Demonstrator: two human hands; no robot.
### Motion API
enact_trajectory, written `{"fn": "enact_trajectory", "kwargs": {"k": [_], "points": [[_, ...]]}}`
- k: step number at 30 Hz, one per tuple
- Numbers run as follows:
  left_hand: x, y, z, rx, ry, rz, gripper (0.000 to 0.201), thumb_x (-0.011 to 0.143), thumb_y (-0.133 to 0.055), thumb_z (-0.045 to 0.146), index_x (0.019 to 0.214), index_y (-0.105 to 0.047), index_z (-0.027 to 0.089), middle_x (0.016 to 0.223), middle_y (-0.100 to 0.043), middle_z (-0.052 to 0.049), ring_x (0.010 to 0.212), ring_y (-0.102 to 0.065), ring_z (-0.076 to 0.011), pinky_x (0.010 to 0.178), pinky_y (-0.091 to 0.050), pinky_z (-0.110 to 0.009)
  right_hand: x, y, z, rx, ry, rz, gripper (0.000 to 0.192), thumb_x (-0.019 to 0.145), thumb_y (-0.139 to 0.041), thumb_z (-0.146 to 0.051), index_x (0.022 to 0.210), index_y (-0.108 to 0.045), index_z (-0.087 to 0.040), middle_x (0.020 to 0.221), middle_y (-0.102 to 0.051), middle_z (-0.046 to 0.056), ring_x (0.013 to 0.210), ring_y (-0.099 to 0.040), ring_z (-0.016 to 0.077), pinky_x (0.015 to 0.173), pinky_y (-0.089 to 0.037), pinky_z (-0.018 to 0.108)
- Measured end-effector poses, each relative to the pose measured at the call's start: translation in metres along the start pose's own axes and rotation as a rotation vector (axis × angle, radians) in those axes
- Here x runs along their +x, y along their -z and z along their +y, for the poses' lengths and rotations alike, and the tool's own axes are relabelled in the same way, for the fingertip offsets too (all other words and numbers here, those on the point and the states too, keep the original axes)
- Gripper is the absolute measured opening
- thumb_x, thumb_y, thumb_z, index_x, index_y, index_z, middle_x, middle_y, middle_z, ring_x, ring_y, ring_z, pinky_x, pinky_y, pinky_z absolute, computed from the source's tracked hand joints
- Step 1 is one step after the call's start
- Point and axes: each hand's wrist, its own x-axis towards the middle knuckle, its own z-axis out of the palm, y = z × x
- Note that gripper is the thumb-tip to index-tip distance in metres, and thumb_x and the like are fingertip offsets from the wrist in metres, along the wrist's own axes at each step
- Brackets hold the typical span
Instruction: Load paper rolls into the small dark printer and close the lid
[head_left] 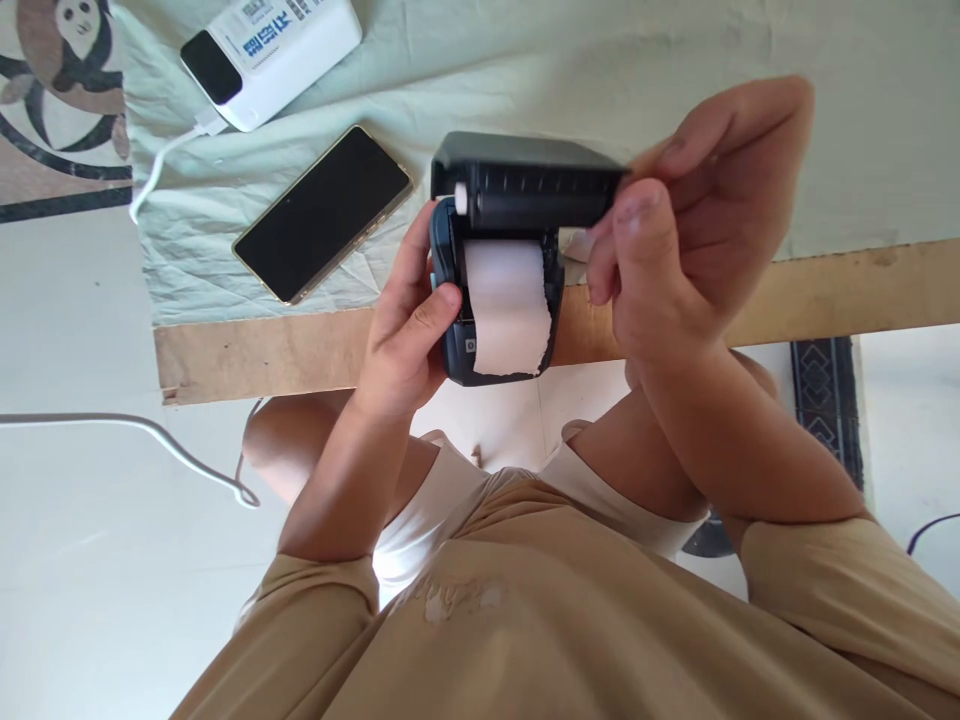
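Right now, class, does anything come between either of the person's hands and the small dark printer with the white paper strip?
Nothing visible does. The left hand grips the small dark printer by its body, and the right hand pinches its raised lid, both in direct contact.

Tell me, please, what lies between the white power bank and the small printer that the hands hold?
In the head view, a black phone lies on the pale cloth between the power bank and the printer.
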Motion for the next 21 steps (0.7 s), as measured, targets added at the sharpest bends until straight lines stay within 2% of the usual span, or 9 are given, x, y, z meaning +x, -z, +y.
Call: {"fn": "enact_trajectory", "kwargs": {"k": [3, 6, 8, 10, 11, 13, 17, 18, 21], "points": [[0.0, -0.001, 0.003, 0.018, -0.009, -0.013, 0.061, 0.094, -0.077, 0.069, 0.148, -0.073, 0.039, 0.145, -0.079, -0.003, 0.171, -0.046, -0.0343, 0.142, -0.041, -0.053, 0.003, 0.002, -0.004, -0.073, -0.036, -0.03, 0.031, 0.106, -0.065, -0.058, 0.1, -0.053, -0.03, 0.09, -0.06, 0.0, 0.061, -0.049, 0.0113, 0.047, -0.038, 0.034], [0.0, -0.002, 0.005, 0.012, -0.013, -0.037, 0.062, 0.096, -0.076, 0.069, 0.15, -0.072, 0.039, 0.147, -0.079, -0.003, 0.171, -0.046, -0.0345, 0.142, -0.042, -0.054, 0.001, 0.004, -0.005, -0.127, 0.01, -0.056, 0.019, 0.107, -0.063, -0.046, 0.101, -0.058, -0.028, 0.111, -0.076, -0.001, 0.063, -0.056, 0.01, 0.049, -0.042, 0.033], [0.0, -0.002, 0.005, 0.005, -0.009, -0.05, 0.061, 0.096, -0.076, 0.069, 0.149, -0.072, 0.039, 0.146, -0.079, -0.004, 0.172, -0.045, -0.0352, 0.142, -0.042, -0.055, 0.001, 0.004, -0.007, -0.139, 0.088, -0.088, 0.013, 0.107, -0.063, -0.036, 0.099, -0.061, -0.026, 0.117, -0.08, -0.002, 0.069, -0.064, 0.0102, 0.052, -0.047, 0.03], [-0.001, -0.002, 0.004, 0.021, 0.008, -0.039, 0.063, 0.096, -0.076, 0.071, 0.149, -0.071, 0.038, 0.147, -0.079, -0.004, 0.174, -0.041, -0.0361, 0.142, -0.042, -0.057, 0.0, 0.003, -0.009, -0.279, 0.158, -0.165, 0.013, 0.106, -0.063, -0.03, 0.094, -0.064, -0.025, 0.101, -0.081, -0.002, 0.071, -0.065, 0.0121, 0.058, -0.049, 0.03], [-0.002, -0.002, 0.004, 0.037, 0.015, -0.028, 0.064, 0.095, -0.076, 0.073, 0.149, -0.071, 0.037, 0.148, -0.078, -0.004, 0.174, -0.04, -0.0367, 0.141, -0.043, -0.057, 0.0, 0.003, -0.01, -0.395, 0.188, -0.207, 0.015, 0.105, -0.061, -0.028, 0.091, -0.065, -0.025, 0.09, -0.079, -0.001, 0.069, -0.064, 0.0132, 0.059, -0.047, 0.031], [-0.005, -0.001, 0.004, 0.071, 0.004, -0.013, 0.069, 0.094, -0.076, 0.077, 0.15, -0.07, 0.037, 0.152, -0.076, -0.004, 0.174, -0.039, -0.0382, 0.14, -0.044, -0.056, -0.001, 0.004, -0.012, -0.602, 0.238, -0.281, 0.017, 0.103, -0.058, -0.026, 0.091, -0.07, -0.027, 0.08, -0.077, -0.001, 0.067, -0.062, 0.0149, 0.058, -0.039, 0.034], [-0.011, 0.003, 0.006, 0.096, -0.038, -0.099, 0.071, 0.101, -0.074, 0.07, 0.16, -0.066, 0.032, 0.161, -0.07, -0.001, 0.162, -0.055, -0.04, 0.13, -0.054, -0.051, -0.002, 0.014, -0.01, -0.678, 0.285, -0.422, 0.016, 0.097, -0.065, -0.03, 0.107, -0.077, -0.03, 0.088, -0.082, -0.003, 0.07, -0.068, 0.0185, 0.054, -0.027, 0.035], [-0.012, 0.004, 0.006, 0.104, 0.009, -0.128, 0.067, 0.103, -0.074, 0.064, 0.162, -0.064, 0.033, 0.161, -0.069, 0.0, 0.157, -0.061, -0.0383, 0.127, -0.056, -0.049, 0.0, 0.018, -0.009, -0.669, 0.274, -0.491, 0.02, 0.095, -0.069, -0.032, 0.112, -0.077, -0.03, 0.089, -0.082, -0.003, 0.068, -0.067, 0.0187, 0.053, -0.026, 0.035], [-0.013, 0.006, 0.0, 0.094, -0.048, -0.15, 0.062, 0.103, -0.07, 0.069, 0.158, -0.067, 0.041, 0.148, -0.077, 0.001, 0.125, -0.08, -0.0304, 0.099, -0.068, -0.042, 0.005, 0.027, -0.012, -0.561, 0.206, -0.673, 0.033, 0.088, -0.077, -0.034, 0.121, -0.074, -0.032, 0.087, -0.08, -0.003, 0.059, -0.059, 0.0156, 0.051, -0.031, 0.033]]}}
